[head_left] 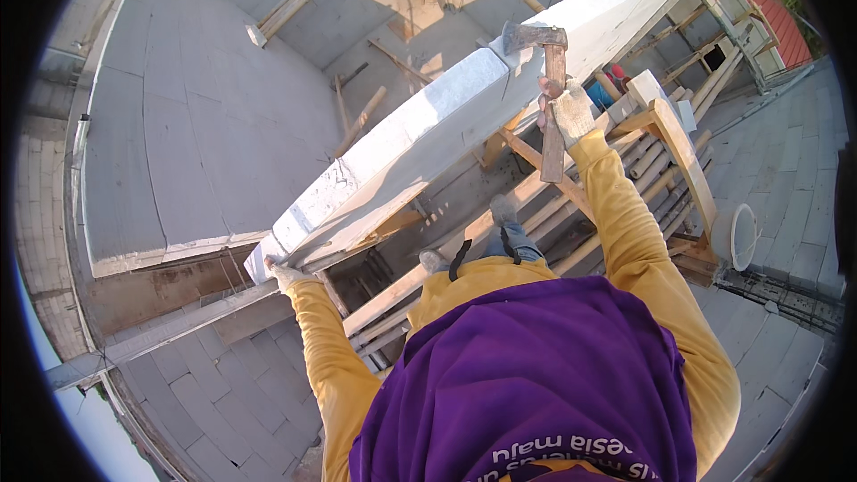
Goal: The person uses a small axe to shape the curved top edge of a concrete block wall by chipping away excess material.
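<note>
My right hand (574,113), in a pale work glove, is closed around the wooden handle of a hatchet (553,67). The hatchet is raised, its dark, worn metal head over a joint in the top of the white block wall (393,134). The handle's lower end sticks out below my fist. My left hand (284,275), also gloved, rests against the near left end of that wall, its fingers partly visible at the edge and apparently laid on it. Whitish, chipped marks show on the wall's top face.
I stand on a scaffold of wooden poles (571,254) beside the wall. A wooden frame (683,156) and a white bucket (735,236) are at the right. Grey block walls (192,125) enclose a lower room beyond, where loose timbers (361,120) lean. A drop shows between the poles.
</note>
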`<action>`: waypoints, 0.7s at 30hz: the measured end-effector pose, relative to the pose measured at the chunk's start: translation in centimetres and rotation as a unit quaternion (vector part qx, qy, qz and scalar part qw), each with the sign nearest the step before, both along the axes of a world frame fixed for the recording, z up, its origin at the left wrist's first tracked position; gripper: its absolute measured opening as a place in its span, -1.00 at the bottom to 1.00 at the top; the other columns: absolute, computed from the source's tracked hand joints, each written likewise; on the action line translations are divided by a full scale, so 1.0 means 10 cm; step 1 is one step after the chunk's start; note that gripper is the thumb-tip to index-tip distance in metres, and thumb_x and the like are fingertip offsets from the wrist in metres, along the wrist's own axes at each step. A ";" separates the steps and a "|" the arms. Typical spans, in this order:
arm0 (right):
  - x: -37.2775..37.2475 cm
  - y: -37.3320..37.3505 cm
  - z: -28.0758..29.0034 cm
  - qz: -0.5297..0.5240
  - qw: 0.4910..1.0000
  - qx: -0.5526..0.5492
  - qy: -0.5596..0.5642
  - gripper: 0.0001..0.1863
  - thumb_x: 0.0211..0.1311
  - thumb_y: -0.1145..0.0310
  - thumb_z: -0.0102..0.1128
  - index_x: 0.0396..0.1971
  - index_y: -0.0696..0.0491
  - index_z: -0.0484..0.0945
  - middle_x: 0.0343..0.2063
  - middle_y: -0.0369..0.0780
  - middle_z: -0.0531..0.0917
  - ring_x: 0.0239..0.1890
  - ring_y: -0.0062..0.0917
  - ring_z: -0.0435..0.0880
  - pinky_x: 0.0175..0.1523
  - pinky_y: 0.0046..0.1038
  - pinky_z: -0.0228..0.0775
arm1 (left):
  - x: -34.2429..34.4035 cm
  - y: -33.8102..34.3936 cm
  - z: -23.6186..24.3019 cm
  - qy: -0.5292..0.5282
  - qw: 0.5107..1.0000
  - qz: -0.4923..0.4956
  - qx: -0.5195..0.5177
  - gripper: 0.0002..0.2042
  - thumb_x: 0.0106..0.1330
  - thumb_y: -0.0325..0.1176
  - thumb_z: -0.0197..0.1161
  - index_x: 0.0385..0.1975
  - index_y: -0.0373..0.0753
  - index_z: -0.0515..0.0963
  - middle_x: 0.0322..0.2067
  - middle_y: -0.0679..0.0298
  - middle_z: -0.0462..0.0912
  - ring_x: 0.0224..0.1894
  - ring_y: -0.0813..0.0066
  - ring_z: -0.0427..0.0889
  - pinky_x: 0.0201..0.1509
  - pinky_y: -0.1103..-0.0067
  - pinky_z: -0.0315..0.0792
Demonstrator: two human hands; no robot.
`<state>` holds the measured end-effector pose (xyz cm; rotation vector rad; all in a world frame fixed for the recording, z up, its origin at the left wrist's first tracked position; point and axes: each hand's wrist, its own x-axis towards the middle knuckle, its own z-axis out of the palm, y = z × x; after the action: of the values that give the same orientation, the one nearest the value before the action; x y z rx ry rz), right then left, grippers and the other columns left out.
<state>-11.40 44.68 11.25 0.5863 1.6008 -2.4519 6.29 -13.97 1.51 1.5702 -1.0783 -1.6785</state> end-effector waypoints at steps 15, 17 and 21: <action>0.63 -1.44 0.11 0.361 0.923 0.131 0.013 -0.59 0.35 0.24 0.32 -0.12 0.24 0.36 -0.60 -0.20 0.51 -0.77 -0.50 0.56 -0.68 -0.42 0.42 | 0.14 -0.32 -0.32 0.054 0.998 -0.029 -0.008 -0.12 0.22 0.39 0.27 0.37 -0.17 0.37 0.27 0.14 0.49 0.26 0.19 0.48 0.29 0.27 0.27; 0.55 -1.26 -0.01 0.288 0.952 0.103 0.002 -0.58 0.33 0.22 0.36 -0.16 0.20 0.36 -0.61 -0.22 0.51 -0.77 -0.52 0.55 -0.69 -0.44 0.42 | 0.11 -0.25 -0.29 0.068 0.997 -0.029 -0.008 -0.07 0.22 0.37 0.29 0.36 -0.31 0.34 0.26 0.06 0.48 0.24 0.17 0.50 0.27 0.24 0.34; 0.35 -0.97 -0.09 0.144 0.986 0.074 0.031 -0.66 0.36 0.20 0.35 -0.17 0.06 0.38 -0.59 -0.28 0.50 -0.74 -0.53 0.55 -0.67 -0.50 0.43 | 0.13 -0.23 -0.30 0.045 0.998 0.015 -0.032 0.01 0.19 0.38 0.36 0.29 -0.51 0.34 0.21 -0.04 0.49 0.14 0.13 0.57 0.14 0.32 0.51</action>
<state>-7.92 34.96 10.34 0.2735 1.7628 -2.1750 7.60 -16.26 -1.47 1.4505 -1.0475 -1.6610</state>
